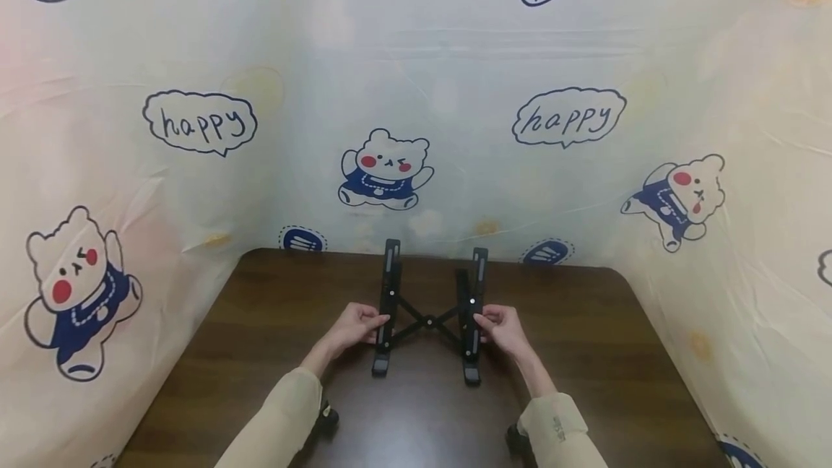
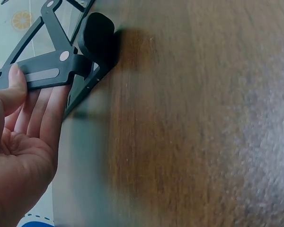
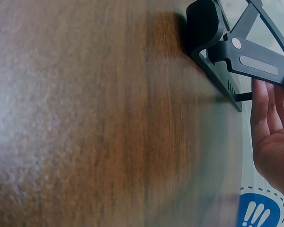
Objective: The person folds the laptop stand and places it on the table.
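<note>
A black folding laptop stand is spread on the brown table, its two side rails joined by an X-shaped brace. My left hand pinches the left rail, thumb on top and fingers beneath, as the left wrist view shows on the rail with its grey pad strip. On the other side my right hand grips the right rail the same way; in the right wrist view its fingers lie under the rail. Upturned front lips end both rails on the side toward me.
The wooden table has rounded far corners. A pale curtain printed with bears and the word "happy" hangs behind it and along both sides. Dark wrist-camera mounts show under both sleeves.
</note>
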### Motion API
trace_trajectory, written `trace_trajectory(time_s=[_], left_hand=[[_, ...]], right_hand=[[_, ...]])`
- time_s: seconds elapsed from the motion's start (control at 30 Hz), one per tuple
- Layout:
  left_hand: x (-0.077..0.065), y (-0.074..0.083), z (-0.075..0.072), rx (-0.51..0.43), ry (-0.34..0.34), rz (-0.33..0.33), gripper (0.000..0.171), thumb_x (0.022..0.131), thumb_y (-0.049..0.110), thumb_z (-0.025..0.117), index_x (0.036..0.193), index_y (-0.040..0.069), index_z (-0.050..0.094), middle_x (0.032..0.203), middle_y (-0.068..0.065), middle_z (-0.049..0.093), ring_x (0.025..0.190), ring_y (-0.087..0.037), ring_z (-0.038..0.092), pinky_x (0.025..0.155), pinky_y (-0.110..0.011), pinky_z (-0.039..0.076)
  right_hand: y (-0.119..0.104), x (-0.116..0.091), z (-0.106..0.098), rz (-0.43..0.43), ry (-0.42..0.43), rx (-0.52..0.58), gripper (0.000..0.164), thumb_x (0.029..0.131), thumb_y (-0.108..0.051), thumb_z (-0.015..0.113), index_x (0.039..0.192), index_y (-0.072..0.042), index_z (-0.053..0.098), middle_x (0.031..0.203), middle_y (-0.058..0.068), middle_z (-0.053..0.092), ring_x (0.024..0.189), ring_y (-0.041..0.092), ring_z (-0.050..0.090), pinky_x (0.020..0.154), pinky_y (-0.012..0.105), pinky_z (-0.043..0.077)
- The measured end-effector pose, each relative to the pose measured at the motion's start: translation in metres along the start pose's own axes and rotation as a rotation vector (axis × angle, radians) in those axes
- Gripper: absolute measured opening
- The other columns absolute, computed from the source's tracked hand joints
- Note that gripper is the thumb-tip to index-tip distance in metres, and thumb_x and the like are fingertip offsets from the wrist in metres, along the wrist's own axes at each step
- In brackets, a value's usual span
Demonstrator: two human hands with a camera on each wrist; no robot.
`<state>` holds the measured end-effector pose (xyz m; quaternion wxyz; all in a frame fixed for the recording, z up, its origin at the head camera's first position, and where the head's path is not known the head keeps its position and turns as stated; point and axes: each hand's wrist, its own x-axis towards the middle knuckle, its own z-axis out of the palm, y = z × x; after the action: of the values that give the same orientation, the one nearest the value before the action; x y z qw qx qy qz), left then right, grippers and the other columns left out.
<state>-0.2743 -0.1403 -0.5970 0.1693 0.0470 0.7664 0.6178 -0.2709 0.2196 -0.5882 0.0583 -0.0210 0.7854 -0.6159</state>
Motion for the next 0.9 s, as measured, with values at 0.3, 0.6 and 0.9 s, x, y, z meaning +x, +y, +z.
trace_trajectory(time_s=[0.3, 0.6, 0.9], left_hand=[[0.004, 0.002, 0.008, 0.012, 0.037, -0.007, 0.028, 0.110, 0.016, 0.069, 0.105, -0.010, 0.078, 0.101, -0.022, 0.085, 0.073, -0.010, 0.077, 0.070, -0.026, 0.067], [0.007, 0.004, 0.016, 0.007, 0.049, -0.007, 0.028, 0.109, 0.016, 0.069, 0.113, -0.009, 0.081, 0.105, -0.022, 0.085, 0.077, -0.012, 0.079, 0.073, -0.028, 0.069], [0.013, 0.007, 0.027, 0.009, 0.056, -0.002, 0.029, 0.109, 0.015, 0.070, 0.118, -0.010, 0.080, 0.108, -0.025, 0.083, 0.078, -0.011, 0.078, 0.073, -0.030, 0.069]], right_hand=[[0.002, 0.001, 0.002, -0.015, -0.013, 0.022, 0.017, 0.106, 0.001, 0.066, 0.099, 0.017, 0.067, 0.085, 0.011, 0.080, 0.069, 0.008, 0.069, 0.063, 0.029, 0.065], [0.001, 0.002, 0.000, -0.020, -0.016, 0.020, 0.017, 0.107, 0.000, 0.067, 0.098, 0.015, 0.067, 0.086, 0.013, 0.081, 0.069, 0.008, 0.070, 0.066, 0.036, 0.068], [-0.001, 0.003, 0.001, -0.019, -0.028, 0.034, 0.019, 0.106, 0.000, 0.068, 0.098, 0.017, 0.065, 0.084, 0.011, 0.080, 0.068, 0.006, 0.070, 0.067, 0.040, 0.069]])
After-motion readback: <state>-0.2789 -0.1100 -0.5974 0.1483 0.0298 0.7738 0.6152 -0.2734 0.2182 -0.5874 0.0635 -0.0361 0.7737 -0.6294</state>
